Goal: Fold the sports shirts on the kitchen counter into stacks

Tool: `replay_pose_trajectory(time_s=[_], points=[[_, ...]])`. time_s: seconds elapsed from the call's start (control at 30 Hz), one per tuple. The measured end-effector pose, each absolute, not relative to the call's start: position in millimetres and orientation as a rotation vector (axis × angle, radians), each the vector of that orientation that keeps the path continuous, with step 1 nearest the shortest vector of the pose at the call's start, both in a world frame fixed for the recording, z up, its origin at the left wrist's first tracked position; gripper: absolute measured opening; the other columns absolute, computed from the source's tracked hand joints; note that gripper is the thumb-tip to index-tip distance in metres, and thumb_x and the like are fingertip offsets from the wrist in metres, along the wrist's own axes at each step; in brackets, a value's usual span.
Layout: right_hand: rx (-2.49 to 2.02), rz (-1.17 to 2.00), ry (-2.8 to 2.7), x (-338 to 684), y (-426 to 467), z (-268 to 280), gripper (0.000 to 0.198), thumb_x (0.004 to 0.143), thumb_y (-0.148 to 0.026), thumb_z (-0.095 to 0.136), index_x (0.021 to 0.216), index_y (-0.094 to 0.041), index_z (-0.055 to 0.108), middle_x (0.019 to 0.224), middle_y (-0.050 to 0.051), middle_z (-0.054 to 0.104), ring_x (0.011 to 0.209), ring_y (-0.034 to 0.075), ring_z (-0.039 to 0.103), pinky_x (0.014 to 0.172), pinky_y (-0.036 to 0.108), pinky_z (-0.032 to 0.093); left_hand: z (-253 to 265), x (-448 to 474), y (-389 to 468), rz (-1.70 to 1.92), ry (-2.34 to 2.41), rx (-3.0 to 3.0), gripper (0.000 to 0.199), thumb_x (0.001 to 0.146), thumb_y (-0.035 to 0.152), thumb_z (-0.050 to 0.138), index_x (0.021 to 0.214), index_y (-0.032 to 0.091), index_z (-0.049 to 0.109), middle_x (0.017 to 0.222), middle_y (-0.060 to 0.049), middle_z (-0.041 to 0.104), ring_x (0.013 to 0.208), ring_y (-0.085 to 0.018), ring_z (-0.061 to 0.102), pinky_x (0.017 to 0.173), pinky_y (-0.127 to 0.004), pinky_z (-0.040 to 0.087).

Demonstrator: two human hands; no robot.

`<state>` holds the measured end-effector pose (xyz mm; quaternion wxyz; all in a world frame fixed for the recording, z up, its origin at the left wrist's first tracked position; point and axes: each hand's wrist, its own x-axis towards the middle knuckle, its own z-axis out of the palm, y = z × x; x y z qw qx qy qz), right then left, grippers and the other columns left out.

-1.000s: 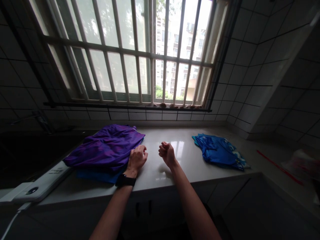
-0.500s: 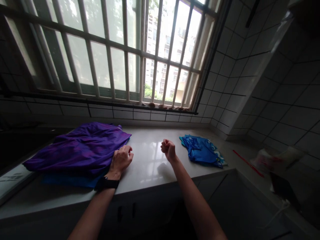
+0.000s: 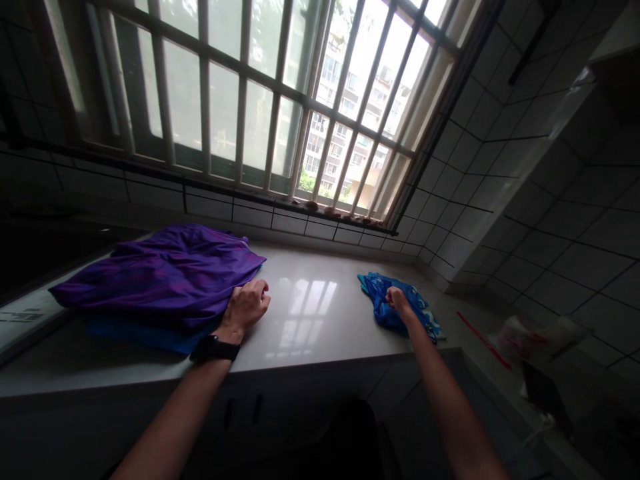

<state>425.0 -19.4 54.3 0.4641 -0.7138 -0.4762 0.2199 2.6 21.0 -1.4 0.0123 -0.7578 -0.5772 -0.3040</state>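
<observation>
Purple clothing (image 3: 175, 273) lies in a loose heap on the left of the counter, over a blue cloth (image 3: 145, 333) whose edge shows below it. Beside the purple heap's right edge rests my left hand (image 3: 247, 305), its fingers curled closed and nothing visible in them; a dark watch is on that wrist. My right hand (image 3: 399, 300) is closed in a fist over a small pile of blue clothes (image 3: 395, 320) on the right. No cloth shows lifted in it, and whether the fist touches the pile is unclear.
The white counter (image 3: 310, 333) runs below a barred window (image 3: 280, 100). On the right side counter lie a red strip (image 3: 483, 340), a clear plastic bag (image 3: 517, 337) and a dark flat object (image 3: 545, 393). Tiled walls close in the corner.
My right hand has moved right, from above the bare counter to over the blue clothes, still closed. The left hand stays by the purple clothing. The camera view has tilted slightly.
</observation>
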Motion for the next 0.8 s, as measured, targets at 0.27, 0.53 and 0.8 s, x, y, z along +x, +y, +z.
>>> replay_pose_trajectory(time_s=[0.27,0.53,0.8], points=[[-2.486,0.284,-1.170,432.6,-16.6,54.2,0.051,0.085,-0.065,0.070,0.099,-0.016,0.074,0.105,0.023,0.073,0.113,0.038,0.069,0.091,0.046,0.052,-4.3,1.6,24.8,-1.006,-1.779,-2.355,0.017,0.084,0.020,0.047,0.092,0.022,0.062,0.099,-0.011,0.075,0.098,-0.028,0.071,0.088,-0.039,0.048],[-2.536,0.097,-1.434,411.7,-12.7,66.1,0.037,0.097,-0.045,0.064,0.112,-0.015,0.079,0.127,0.026,0.072,0.122,0.038,0.069,0.102,0.045,0.050,-3.6,2.8,21.6,-1.033,-1.795,-2.374,0.017,0.083,0.019,0.049,0.093,0.022,0.063,0.100,-0.012,0.074,0.100,-0.029,0.071,0.091,-0.040,0.049],[-2.091,-0.321,-1.346,397.4,4.2,196.8,0.033,0.107,-0.029,0.049,0.107,-0.011,0.078,0.100,0.019,0.079,0.097,0.027,0.077,0.089,0.039,0.057,-4.1,1.9,22.3,-0.987,-1.807,-2.400,0.019,0.085,0.019,0.048,0.096,0.021,0.063,0.103,-0.012,0.075,0.100,-0.028,0.071,0.091,-0.040,0.048]])
